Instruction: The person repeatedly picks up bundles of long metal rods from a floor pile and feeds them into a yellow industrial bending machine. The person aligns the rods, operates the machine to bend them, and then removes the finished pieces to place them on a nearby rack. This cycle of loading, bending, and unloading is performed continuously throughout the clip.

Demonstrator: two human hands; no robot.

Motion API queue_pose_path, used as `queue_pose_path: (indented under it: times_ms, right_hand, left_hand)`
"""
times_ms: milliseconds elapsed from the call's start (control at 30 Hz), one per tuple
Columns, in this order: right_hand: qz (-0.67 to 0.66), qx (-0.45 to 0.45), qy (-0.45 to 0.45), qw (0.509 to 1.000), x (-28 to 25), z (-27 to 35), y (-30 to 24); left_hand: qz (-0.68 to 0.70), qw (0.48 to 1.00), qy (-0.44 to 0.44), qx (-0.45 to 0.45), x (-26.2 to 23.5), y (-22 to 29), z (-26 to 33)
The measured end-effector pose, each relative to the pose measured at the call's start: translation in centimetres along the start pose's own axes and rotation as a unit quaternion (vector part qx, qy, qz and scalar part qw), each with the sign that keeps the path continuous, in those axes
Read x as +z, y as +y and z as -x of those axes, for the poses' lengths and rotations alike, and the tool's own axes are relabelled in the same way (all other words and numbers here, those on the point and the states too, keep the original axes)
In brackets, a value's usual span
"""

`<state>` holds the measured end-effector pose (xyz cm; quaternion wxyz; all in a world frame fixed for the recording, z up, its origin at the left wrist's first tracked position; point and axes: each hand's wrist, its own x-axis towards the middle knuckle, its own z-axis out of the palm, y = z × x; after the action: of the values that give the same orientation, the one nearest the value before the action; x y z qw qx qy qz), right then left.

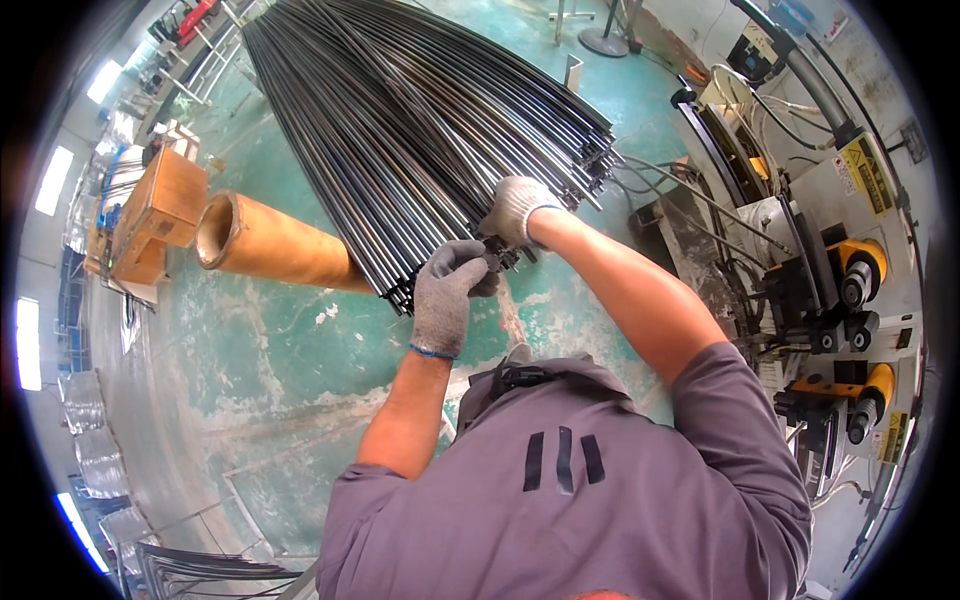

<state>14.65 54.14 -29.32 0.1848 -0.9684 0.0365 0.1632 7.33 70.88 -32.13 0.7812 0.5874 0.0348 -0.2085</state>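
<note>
A fanned bundle of long dark rods [380, 140] was spread out ahead of the person's torso, above a green, worn floor [290, 370]; by what it was supported could not be seen. Both hands were kept at the bundle's near end. The left hand [446, 292], covered by a grey glove with a blue cuff edge, was placed near the bundle's left corner, its thumb and fingers bent nearly together; whether a rod was pinched between them could not be told. The right hand [520, 208], covered by a paler glove, was placed at the middle of the bundle's near end, its fingers curled down toward the rod tips; the fingertips were hidden, so its hold could not be told either. To the bundle's left, a wide brown tube [290, 247] was seen lying, one end hidden by the rods, with cardboard boxes [160, 215] farther out. To the bundle's right, a machine with orange-cased rollers [862, 268] was seen.
</note>
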Motion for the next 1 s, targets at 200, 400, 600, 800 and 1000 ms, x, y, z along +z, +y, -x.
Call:
queue_pose_path:
  times_ms: [200, 400, 600, 800, 1000]
  right_hand:
    - [-0.068, -0.035, -0.014, 0.997, -1.5, 2.2, 1.9]
    - [-0.292, 0.132, -0.030, 0.947, -2.2, 14.7, 6.7]
    - [-0.226, 0.298, -0.089, 0.923, 2.1, 36.7, 16.6]
    - [-0.073, 0.430, 0.005, 0.900, 8.2, 47.4, 17.8]
    - [0.034, 0.407, 0.329, 0.851, 15.5, 42.3, 18.2]
  left_hand:
    - [-0.032, 0.999, -0.012, 0.003, -0.2, -0.4, 0.1]
    - [0.000, 0.992, -0.118, -0.053, 4.3, -1.1, -1.1]
    - [0.119, 0.958, -0.199, -0.169, 9.8, -4.2, -4.0]
    - [0.286, 0.899, -0.204, -0.262, 13.2, -7.1, -6.0]
    - [0.297, 0.875, -0.203, -0.323, 15.4, -9.7, -4.1]
